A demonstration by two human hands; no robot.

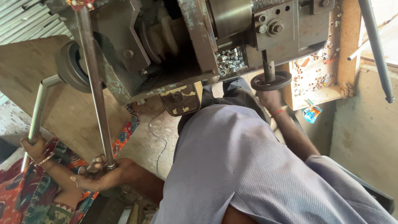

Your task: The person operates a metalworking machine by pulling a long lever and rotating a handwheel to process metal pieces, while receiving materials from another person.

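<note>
I am cupping my left hand [99,176], fingers curled, under the long steel rod's [94,83] lower end. My right hand [269,99] is gripping the handwheel [271,81] below the lathe [166,45]. Next: feeding steadily, rod aligned.

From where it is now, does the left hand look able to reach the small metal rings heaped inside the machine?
Probably not directly. The left hand grips the long steel rod low down, and the machine body stands between it and the metal rings.
</note>
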